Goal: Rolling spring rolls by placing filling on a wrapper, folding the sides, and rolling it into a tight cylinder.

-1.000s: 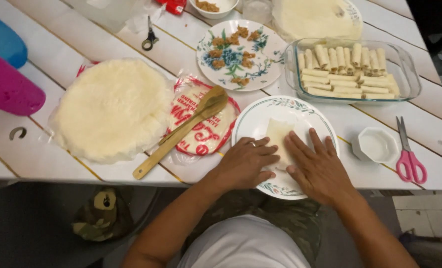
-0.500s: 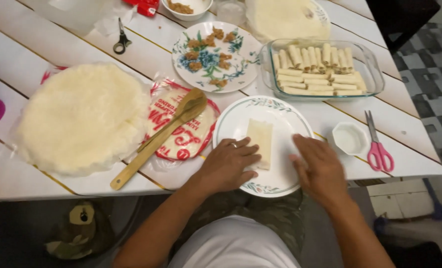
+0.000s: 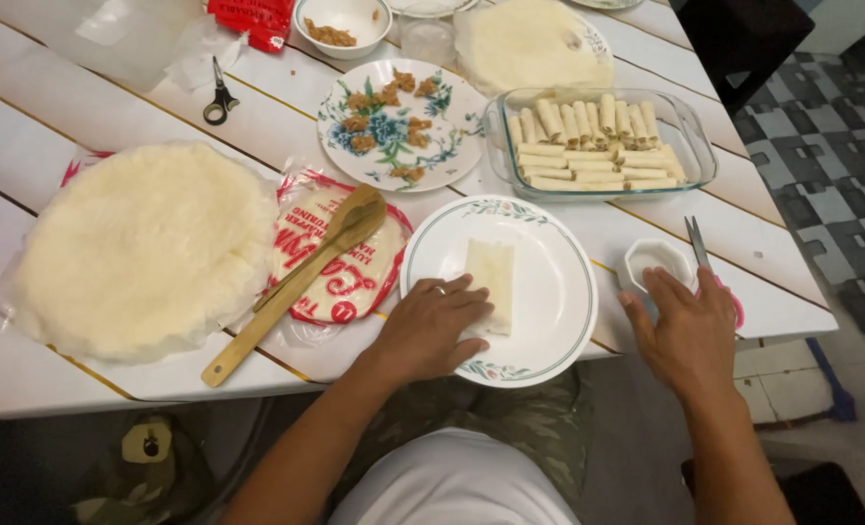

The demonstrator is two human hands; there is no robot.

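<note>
Head view shows the left hand (image 3: 431, 326) pressed flat, fingers spread and gripping nothing, on the near edge of a folded spring roll wrapper (image 3: 490, 282) that lies in the middle of a white plate with a green rim (image 3: 559, 321). The right hand (image 3: 683, 329) is open too, holding nothing, its fingertips (image 3: 652, 287) at the edge of a small white dish (image 3: 654, 261).

Risks, as I judge them: the thin wrapper could tear or spring open under the palm if pressure slips sideways, and the plate overhangs the table edge slightly toward the person, so a heavy push could tip it. Just right of the right hand lie pink-handled scissors (image 3: 700, 255), blades pointing away; a careless reach could catch them or knock the little dish.

Left of the left hand, a wooden spatula (image 3: 296, 282) rests across a red-printed wrapper packet (image 3: 340, 258), beside a large stack of round wrappers (image 3: 141, 248). Beyond the hands stand a floral plate with bits of filling (image 3: 398, 122) and a glass dish of finished rolls (image 3: 598, 141). Nothing blocks either hand.
</note>
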